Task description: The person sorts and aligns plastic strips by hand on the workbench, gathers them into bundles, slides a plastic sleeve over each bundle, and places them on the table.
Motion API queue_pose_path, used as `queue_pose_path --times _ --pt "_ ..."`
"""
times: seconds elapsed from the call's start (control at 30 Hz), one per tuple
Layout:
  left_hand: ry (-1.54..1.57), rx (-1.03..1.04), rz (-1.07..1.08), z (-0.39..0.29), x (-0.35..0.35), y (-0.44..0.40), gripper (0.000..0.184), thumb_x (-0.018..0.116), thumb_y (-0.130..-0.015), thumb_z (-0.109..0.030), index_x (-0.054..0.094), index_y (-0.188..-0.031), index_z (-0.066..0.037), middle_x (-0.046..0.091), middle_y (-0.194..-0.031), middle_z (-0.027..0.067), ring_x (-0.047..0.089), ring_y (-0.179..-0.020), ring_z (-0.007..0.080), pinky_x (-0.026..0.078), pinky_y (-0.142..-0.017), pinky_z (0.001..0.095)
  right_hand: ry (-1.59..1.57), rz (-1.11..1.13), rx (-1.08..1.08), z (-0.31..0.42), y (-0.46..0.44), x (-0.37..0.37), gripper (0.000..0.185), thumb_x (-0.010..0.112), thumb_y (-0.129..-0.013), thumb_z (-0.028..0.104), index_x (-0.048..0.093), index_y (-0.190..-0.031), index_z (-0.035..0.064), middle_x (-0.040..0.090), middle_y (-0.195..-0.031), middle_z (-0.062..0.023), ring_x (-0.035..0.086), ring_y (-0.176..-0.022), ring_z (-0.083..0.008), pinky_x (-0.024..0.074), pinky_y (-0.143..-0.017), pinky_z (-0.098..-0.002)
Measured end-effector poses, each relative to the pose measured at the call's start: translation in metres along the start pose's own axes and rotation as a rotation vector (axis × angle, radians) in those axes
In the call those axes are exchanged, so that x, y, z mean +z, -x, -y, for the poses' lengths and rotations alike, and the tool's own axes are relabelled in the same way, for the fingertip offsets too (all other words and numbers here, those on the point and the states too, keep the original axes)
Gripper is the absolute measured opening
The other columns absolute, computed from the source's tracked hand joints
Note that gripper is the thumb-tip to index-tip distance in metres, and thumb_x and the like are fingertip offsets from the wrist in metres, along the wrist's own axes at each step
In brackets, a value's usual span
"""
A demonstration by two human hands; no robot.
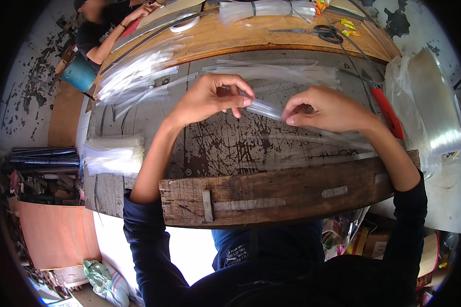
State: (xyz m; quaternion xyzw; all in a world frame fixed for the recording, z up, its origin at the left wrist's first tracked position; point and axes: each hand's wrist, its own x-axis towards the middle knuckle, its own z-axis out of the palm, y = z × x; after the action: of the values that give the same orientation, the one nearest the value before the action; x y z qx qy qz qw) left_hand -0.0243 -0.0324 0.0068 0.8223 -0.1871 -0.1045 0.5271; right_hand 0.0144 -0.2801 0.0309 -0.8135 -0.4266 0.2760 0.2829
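Between my two hands, above the worn table, stretches a short bundle of clear plastic strips (266, 109). My left hand (216, 97) pinches its left end between thumb and fingers. The right end sits at the fingertips of my right hand (317, 108), which are pinched together on it. Below the right hand, more clear strips (312, 139) lie loosely across the scratched tabletop (215, 146). Behind my hands a wide spread of clear strips (276, 71) lies on the table, and a bright heap of strips (133, 71) is at the back left.
A tied bundle of strips (266, 10) and black scissors (328, 34) lie on the wooden board at the back. A thick wooden beam (276, 197) runs along the near edge. At right are a red tool (387, 113) and a clear plastic roll (430, 102). A co-worker (100, 36) is at back left.
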Motion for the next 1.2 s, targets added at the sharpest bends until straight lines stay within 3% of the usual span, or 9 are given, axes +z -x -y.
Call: queue_pose_path --times 0.33,0.4,0.73,0.87,0.93,0.97,1.03,1.1,1.2 --pt "0.218 0.089 -0.19 0.003 -0.005 -0.001 0.016 0.062 -0.084 -0.014 0.063 -0.094 -0.002 0.062 -0.08 0.0039 0.058 -0.066 0.0081 0.045 -0.057 0.0203 -0.108 -0.063 -0.213 0.0 -0.002 -0.003 0.014 0.06 -0.083 0.011 0.06 -0.089 -0.0008 0.061 -0.079 -0.004 0.058 -0.074 -0.0104 0.0489 -0.065 -0.0237" --pt "0.182 0.064 -0.249 0.002 -0.01 0.0 0.017 0.06 -0.086 -0.016 0.063 -0.095 -0.002 0.06 -0.079 0.0033 0.056 -0.068 0.0082 0.045 -0.062 0.0203 -0.445 -0.024 0.045 0.009 0.003 -0.01 0.012 0.056 -0.086 0.011 0.058 -0.085 -0.0016 0.059 -0.07 -0.0049 0.057 -0.064 -0.0097 0.0479 -0.059 -0.022" --pt "0.233 -0.097 -0.638 0.032 -0.046 0.007 0.024 0.06 -0.086 -0.019 0.061 -0.098 0.001 0.059 -0.081 0.0005 0.054 -0.071 0.0063 0.044 -0.068 0.0186 -0.314 -0.148 0.175 -0.022 0.01 -0.047 0.023 0.051 -0.09 0.019 0.06 -0.084 -0.0013 0.05 -0.057 0.0003 0.048 -0.052 -0.0073 0.0406 -0.049 -0.0204" --pt "0.08 -0.074 -0.541 0.032 -0.037 0.003 0.023 0.061 -0.085 -0.018 0.062 -0.1 0.0 0.062 -0.084 0.0033 0.059 -0.075 0.0096 0.046 -0.069 0.0216 -0.013 -0.354 0.168 -0.064 0.003 -0.046 0.022 0.054 -0.088 0.021 0.059 -0.086 -0.0003 0.056 -0.074 -0.0037 0.054 -0.067 -0.0115 0.0449 -0.06 -0.0244" --pt "-0.497 -0.033 -0.592 0.032 -0.034 0.002 0.023 0.061 -0.084 -0.016 0.062 -0.102 -0.003 0.064 -0.091 0.0074 0.062 -0.08 0.0133 0.047 -0.071 0.0256 1.085 -0.857 -0.1 -0.059 0.005 -0.032 0.026 0.06 -0.083 0.021 0.056 -0.095 -0.0018 0.054 -0.092 -0.0105 0.055 -0.084 -0.0204 0.0452 -0.073 -0.0313" --pt "-0.497 -0.033 -0.595 0.031 -0.033 0.002 0.023 0.061 -0.084 -0.016 0.062 -0.102 -0.003 0.064 -0.091 0.0074 0.062 -0.08 0.0133 0.047 -0.071 0.0256 1.085 -0.858 -0.102 -0.054 0.009 -0.03 0.026 0.06 -0.083 0.021 0.056 -0.095 -0.0018 0.054 -0.092 -0.0105 0.055 -0.084 -0.0204 0.0452 -0.073 -0.0313" --pt "-0.645 -0.01 -0.716 0.029 -0.031 0.002 0.024 0.061 -0.083 -0.015 0.062 -0.105 -0.006 0.064 -0.098 0.0105 0.063 -0.083 0.0153 0.048 -0.073 0.0281 0.573 -0.4 -0.049 -0.018 0.012 -0.024 0.036 0.064 -0.079 0.023 0.052 -0.101 -0.003 0.049 -0.108 -0.0168 0.05 -0.099 -0.0286 0.0415 -0.084 -0.0407" --pt "-0.518 -0.021 -0.637 0.021 -0.029 0.003 0.024 0.06 -0.084 -0.015 0.061 -0.106 -0.004 0.063 -0.101 0.0089 0.061 -0.088 0.0155 0.047 -0.077 0.0277 0.34 -0.141 -0.051 0.005 0.011 -0.005 0.034 0.064 -0.078 0.017 0.05 -0.103 -0.0021 0.05 -0.105 -0.0164 0.051 -0.099 -0.0287 0.042 -0.084 -0.0405" --pt "-0.26 0.0 -0.41 0.011 -0.024 0.002 0.027 0.06 -0.084 -0.014 0.06 -0.109 -0.004 0.062 -0.104 0.0067 0.059 -0.094 0.0159 0.046 -0.081 0.0278 0.398 -0.285 -0.166 0.002 0.006 0.037 0.035 0.067 -0.075 0.013 0.052 -0.105 0.0004 0.053 -0.095 -0.0148 0.055 -0.087 -0.0256 0.0444 -0.075 -0.0339"
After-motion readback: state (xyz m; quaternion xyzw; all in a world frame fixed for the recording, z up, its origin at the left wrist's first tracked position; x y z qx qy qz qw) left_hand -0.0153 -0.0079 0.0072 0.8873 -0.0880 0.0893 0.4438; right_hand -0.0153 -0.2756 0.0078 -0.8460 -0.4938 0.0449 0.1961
